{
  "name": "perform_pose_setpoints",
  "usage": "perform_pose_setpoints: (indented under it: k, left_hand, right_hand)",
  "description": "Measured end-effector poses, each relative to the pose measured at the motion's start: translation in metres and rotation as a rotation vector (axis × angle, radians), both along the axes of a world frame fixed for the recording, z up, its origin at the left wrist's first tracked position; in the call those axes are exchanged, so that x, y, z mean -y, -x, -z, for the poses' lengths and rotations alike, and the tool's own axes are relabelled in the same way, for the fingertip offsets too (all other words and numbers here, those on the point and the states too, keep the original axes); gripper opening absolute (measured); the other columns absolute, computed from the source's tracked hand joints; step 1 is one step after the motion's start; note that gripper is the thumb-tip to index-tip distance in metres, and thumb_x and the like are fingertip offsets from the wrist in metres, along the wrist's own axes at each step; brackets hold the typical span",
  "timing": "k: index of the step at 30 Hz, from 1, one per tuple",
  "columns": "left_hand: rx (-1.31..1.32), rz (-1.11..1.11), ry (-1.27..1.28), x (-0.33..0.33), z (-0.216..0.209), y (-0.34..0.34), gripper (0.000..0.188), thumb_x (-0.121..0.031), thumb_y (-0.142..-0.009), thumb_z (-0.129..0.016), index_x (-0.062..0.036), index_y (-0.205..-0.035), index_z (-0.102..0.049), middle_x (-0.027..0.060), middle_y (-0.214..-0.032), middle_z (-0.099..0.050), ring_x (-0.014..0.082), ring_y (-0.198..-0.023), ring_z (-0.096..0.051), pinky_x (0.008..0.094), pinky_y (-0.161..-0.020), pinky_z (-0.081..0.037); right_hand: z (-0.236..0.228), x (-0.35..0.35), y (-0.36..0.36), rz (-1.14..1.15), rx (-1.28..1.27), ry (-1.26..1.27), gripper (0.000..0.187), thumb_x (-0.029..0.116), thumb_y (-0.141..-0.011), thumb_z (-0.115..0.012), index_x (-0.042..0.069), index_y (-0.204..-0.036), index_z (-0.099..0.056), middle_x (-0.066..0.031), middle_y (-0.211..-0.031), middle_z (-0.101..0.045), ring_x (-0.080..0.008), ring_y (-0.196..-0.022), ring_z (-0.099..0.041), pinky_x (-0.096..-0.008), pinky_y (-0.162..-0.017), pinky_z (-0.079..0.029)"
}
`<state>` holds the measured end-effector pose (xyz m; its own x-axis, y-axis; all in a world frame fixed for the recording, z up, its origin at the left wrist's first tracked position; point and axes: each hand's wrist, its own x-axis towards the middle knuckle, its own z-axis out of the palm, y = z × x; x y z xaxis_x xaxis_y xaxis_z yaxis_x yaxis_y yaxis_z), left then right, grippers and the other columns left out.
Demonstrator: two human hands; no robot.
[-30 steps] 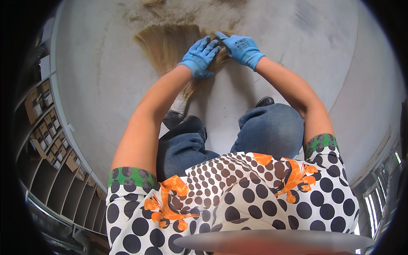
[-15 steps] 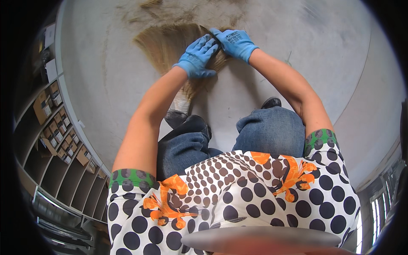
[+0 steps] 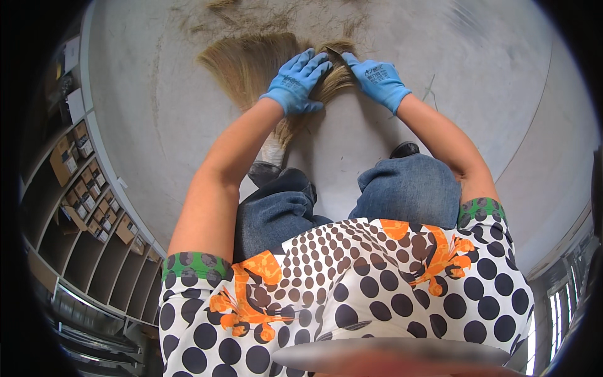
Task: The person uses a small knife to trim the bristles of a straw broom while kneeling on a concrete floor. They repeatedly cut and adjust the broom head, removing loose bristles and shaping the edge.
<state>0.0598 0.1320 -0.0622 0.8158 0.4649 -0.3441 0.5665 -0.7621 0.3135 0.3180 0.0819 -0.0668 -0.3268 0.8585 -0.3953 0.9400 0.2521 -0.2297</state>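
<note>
A fan-shaped bundle of tan straw bristles (image 3: 251,63), like a broom head, lies on the floor in front of me. Its white-wrapped neck (image 3: 272,152) points back toward my left shoe. My left hand (image 3: 296,83), in a blue glove, presses on the bristles with its fingers stretched out. On the bundle's right side, my gloved right hand (image 3: 379,81) is closed on a thin, dark, flat tool (image 3: 334,51) that touches the bristle ends. Its exact kind is too small to make out, and my fingers hide part of it.
Loose straw clippings (image 3: 270,22) are scattered on the grey floor (image 3: 157,157) beyond the bundle. A thin greenish strand (image 3: 430,88) lies to the right. Shelving (image 3: 94,270) with small cardboard boxes (image 3: 63,157) runs along the left. My shoes stand close to the bundle.
My right hand has moved right and slightly nearer with the dark tool, away from my left hand. The bristles on the right side now spread outward. My left hand has shifted slightly right.
</note>
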Motion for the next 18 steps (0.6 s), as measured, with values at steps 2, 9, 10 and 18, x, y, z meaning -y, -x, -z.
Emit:
perform_pose_setpoints:
  k: [2,9,10,18]
  left_hand:
    - [-0.008,-0.002,0.004,0.000,0.000,-0.001,0.106,-0.058,-0.081,-0.078,-0.0166,-0.165,-0.029,0.0086,-0.173,-0.028,0.0328,-0.160,-0.022,0.0439,-0.132,-0.016]
    - [-0.064,-0.015,-0.003,-0.004,0.000,-0.005,0.107,-0.058,-0.081,-0.079,-0.0167,-0.165,-0.028,0.0081,-0.173,-0.027,0.0318,-0.160,-0.021,0.0435,-0.132,-0.015]
    - [-0.069,-0.016,-0.007,-0.004,0.000,-0.006,0.107,-0.058,-0.081,-0.079,-0.0167,-0.165,-0.028,0.0082,-0.173,-0.027,0.0317,-0.161,-0.020,0.0435,-0.132,-0.015]
    - [-0.075,-0.049,-0.050,-0.002,-0.001,-0.010,0.113,-0.061,-0.078,-0.080,-0.0134,-0.166,-0.028,0.0119,-0.172,-0.028,0.0347,-0.160,-0.022,0.0444,-0.132,-0.016]
  right_hand:
    - [0.001,0.007,-0.003,0.001,0.010,0.005,0.065,0.012,-0.096,-0.055,0.015,-0.159,-0.041,-0.0167,-0.093,-0.075,-0.0348,-0.080,-0.074,-0.0495,-0.068,-0.058]
    - [-0.005,0.036,-0.011,0.022,0.031,0.111,0.070,0.012,-0.094,-0.058,0.016,-0.161,-0.038,-0.0164,-0.095,-0.074,-0.0346,-0.081,-0.073,-0.0494,-0.068,-0.057]
    - [-0.007,0.037,-0.011,0.032,0.031,0.121,0.070,0.012,-0.093,-0.059,0.015,-0.160,-0.039,-0.0164,-0.095,-0.074,-0.0348,-0.081,-0.073,-0.0492,-0.068,-0.057]
    - [-0.019,0.019,0.011,0.158,-0.174,-0.066,0.069,0.018,-0.093,-0.060,0.019,-0.160,-0.041,-0.0173,-0.093,-0.073,-0.0364,-0.079,-0.072,-0.0509,-0.068,-0.058]
